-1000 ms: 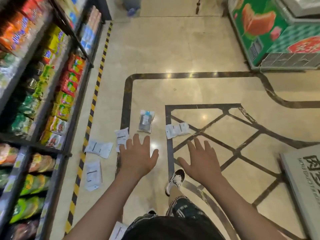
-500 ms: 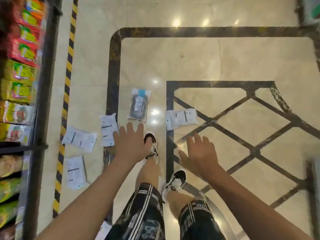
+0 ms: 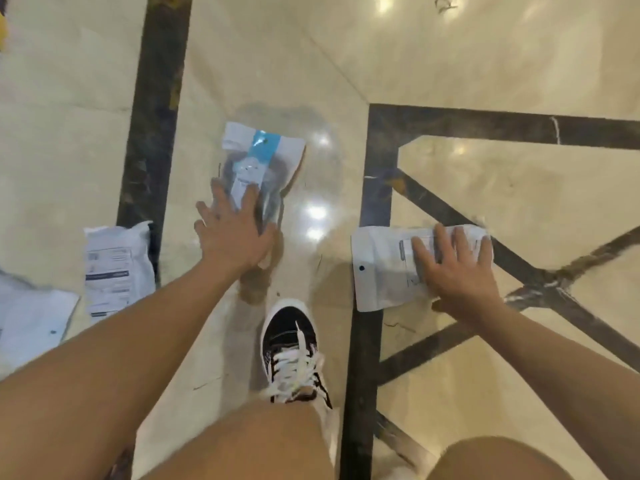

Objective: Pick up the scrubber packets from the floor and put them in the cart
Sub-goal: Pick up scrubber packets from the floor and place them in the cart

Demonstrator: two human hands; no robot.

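A clear scrubber packet with a blue and white header (image 3: 260,157) lies face up on the marble floor. My left hand (image 3: 232,233) reaches onto its near end with spread, straight fingers. A white packet lying back side up (image 3: 384,268) sits to the right on the dark floor inlay, and my right hand (image 3: 455,268) rests flat on its right half. Two more white packets lie at the left: one (image 3: 116,268) beside the dark stripe, another (image 3: 29,317) at the frame edge. The cart is out of view.
My black and white sneaker (image 3: 291,355) stands between the two hands, with my bare knees at the bottom of the view. Dark inlay stripes (image 3: 156,109) cross the glossy beige floor.
I have crouched down and the camera has dropped close to the floor. Both hands went from hovering above the packets to touching one each. The shelves have left the view.
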